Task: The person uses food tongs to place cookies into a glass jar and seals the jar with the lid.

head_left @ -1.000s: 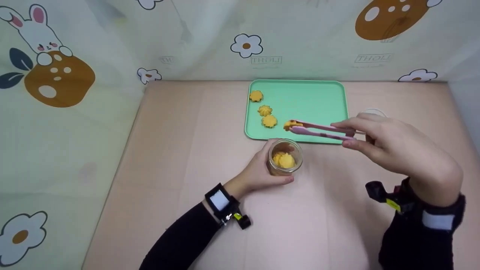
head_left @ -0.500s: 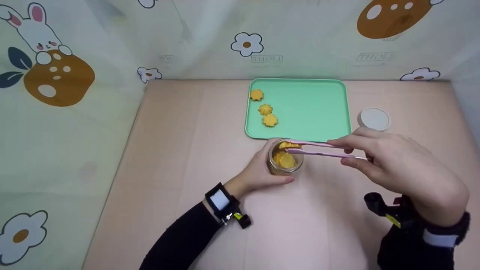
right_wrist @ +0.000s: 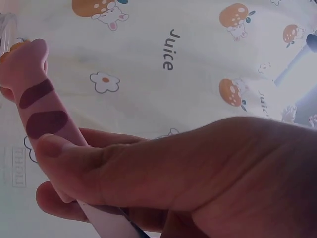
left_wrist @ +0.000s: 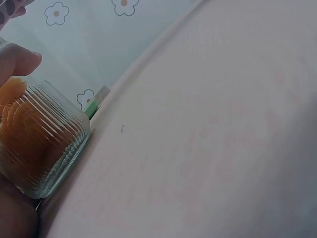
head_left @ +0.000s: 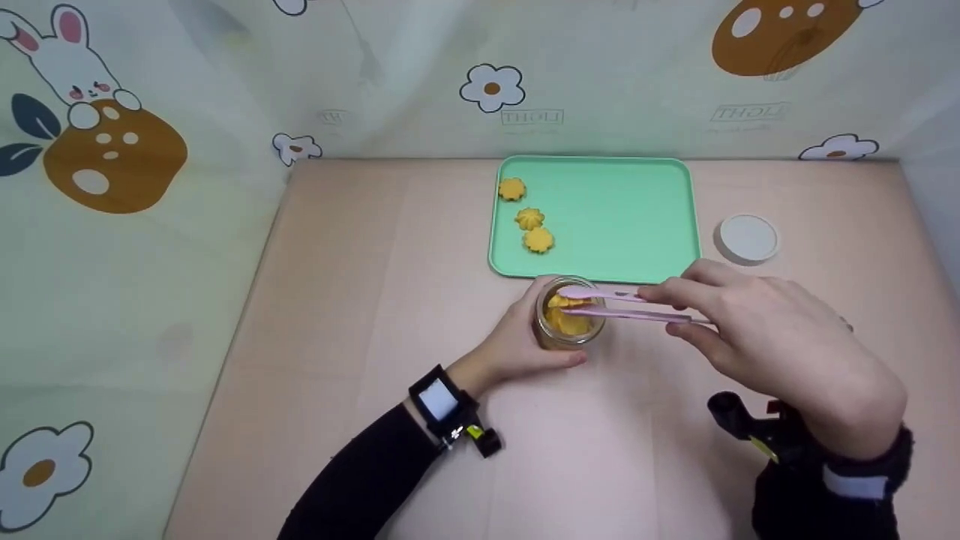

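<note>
My left hand (head_left: 510, 349) grips a ribbed glass jar (left_wrist: 69, 134) from its left side, mouth tilted up toward the head camera. Yellow flower-shaped cookies (head_left: 571, 325) lie inside it. Pink tongs (head_left: 645, 315) are pinched between the thumb and fingers of my right hand (head_left: 787, 341). Their tips reach into the jar's mouth around another yellow cookie (head_left: 561, 301); whether they still press on it cannot be made out. The right wrist view shows the tongs (right_wrist: 47, 106) with dark patches along one arm and the thumb pressed on it.
Behind the jar lies a green tray (head_left: 622, 210) with three cookies (head_left: 530, 219) at its left side. To the tray's right sits a round white lid (head_left: 748, 238). A patterned curtain (head_left: 390, 82) hangs along the table's back edge.
My right hand has brought the tongs and cookie from above the tray's front edge down and left into the jar's mouth. The left hand and jar have stayed in place.
</note>
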### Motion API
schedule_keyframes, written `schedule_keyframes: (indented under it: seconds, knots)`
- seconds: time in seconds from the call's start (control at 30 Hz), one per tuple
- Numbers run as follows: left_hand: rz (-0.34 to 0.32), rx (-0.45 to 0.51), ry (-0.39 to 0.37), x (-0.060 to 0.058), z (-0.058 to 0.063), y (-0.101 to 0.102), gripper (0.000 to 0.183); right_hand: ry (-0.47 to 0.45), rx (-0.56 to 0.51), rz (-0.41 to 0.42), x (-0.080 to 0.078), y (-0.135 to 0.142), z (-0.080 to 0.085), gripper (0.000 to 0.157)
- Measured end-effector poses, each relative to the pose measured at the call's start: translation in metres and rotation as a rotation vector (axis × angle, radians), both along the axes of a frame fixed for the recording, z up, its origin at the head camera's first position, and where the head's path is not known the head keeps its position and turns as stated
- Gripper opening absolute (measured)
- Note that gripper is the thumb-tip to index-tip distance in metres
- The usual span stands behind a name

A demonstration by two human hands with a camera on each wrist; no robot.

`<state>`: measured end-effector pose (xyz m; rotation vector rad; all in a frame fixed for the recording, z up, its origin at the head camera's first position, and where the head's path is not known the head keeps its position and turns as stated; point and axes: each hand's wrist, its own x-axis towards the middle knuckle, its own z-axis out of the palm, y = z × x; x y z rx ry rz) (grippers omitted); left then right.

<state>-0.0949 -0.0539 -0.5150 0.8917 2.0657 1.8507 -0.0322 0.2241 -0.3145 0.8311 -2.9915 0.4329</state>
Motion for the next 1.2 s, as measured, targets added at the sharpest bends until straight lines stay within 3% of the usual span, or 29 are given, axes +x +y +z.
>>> schedule_keyframes:
  seconds: [0.43, 0.8, 1.2]
  knots:
    - [0.001, 0.013, -0.012, -0.0003, -0.0017, 0.0004, 0.094, 0.014, -0.017, 0.026, -0.0068, -0.0032, -0.0054, 0.034]
    - [-0.002, 0.002, -0.008, 0.0001, 0.0006, 0.0004, 0.094, -0.109, -0.027, -0.008, -0.0047, -0.0069, -0.0016, 0.048]
    - [0.007, -0.011, -0.027, 0.0010, 0.0012, 0.0000, 0.094, -0.044, -0.080, 0.043, -0.0044, 0.0002, -0.0032, 0.048]
